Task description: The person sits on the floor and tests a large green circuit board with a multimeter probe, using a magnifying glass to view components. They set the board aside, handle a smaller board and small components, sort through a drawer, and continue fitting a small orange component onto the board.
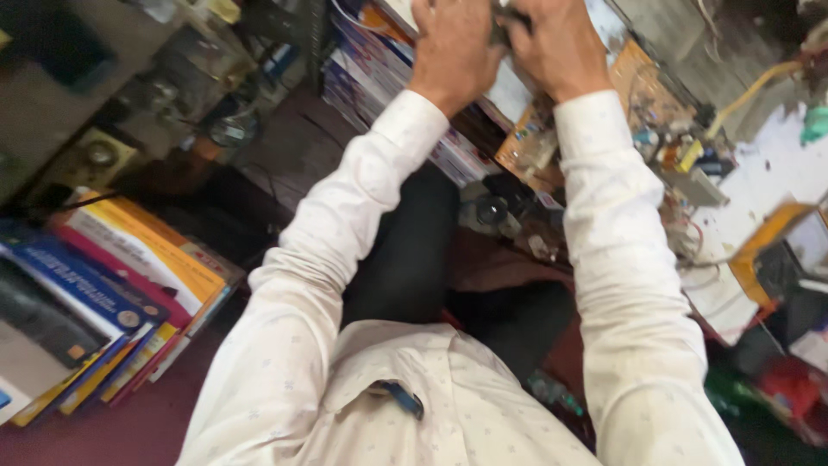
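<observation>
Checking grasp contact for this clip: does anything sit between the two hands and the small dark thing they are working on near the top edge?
Nothing visible does. The left hand and right hand both close directly on the small dark thing, which is blurred and cut by the frame edge.

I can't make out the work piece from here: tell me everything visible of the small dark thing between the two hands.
The small dark thing looks grey-black, maybe metal; motion blur hides its shape and parts. It sits at the picture's top edge, raised above the stacked books and the brown circuit board. The left hand and right hand both close on it, covering most of it.
</observation>
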{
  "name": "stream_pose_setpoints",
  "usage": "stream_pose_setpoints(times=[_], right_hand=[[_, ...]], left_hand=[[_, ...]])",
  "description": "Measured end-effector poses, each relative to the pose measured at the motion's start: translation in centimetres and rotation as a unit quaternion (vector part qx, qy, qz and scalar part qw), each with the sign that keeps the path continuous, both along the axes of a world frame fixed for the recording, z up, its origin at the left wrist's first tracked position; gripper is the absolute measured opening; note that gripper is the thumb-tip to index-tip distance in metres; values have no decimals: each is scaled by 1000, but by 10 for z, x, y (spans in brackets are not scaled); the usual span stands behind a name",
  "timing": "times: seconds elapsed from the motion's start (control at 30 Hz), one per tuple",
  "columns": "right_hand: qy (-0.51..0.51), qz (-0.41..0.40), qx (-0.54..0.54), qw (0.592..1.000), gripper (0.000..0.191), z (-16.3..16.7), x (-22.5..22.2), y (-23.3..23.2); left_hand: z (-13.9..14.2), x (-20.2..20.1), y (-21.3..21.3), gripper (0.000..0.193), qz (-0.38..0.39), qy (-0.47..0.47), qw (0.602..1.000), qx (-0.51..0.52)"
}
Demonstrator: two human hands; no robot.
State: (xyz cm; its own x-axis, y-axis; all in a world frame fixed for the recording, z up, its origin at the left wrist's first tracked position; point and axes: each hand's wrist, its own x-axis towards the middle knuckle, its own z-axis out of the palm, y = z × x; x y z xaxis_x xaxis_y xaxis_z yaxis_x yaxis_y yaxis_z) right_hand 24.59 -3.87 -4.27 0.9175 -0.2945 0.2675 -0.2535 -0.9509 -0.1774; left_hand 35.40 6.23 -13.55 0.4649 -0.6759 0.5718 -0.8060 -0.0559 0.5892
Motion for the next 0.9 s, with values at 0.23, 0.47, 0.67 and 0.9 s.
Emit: stream_pose_setpoints(times=[0.23,0.47,0.67,0.9], right_hand=[[16,25,32,999,14,10,15,1],[8,-18,66,998,17,11,20,5],[2,-36,54,998,15,6,19,6],[18,-35,39,998,17,-2,20,1]], left_hand=[[25,9,4,106,-2,73,997,36],[30,15,5,102,0,79,993,83],[32,16,6,103,5,79,993,87],[31,18,6,102,7,79,994,69]])
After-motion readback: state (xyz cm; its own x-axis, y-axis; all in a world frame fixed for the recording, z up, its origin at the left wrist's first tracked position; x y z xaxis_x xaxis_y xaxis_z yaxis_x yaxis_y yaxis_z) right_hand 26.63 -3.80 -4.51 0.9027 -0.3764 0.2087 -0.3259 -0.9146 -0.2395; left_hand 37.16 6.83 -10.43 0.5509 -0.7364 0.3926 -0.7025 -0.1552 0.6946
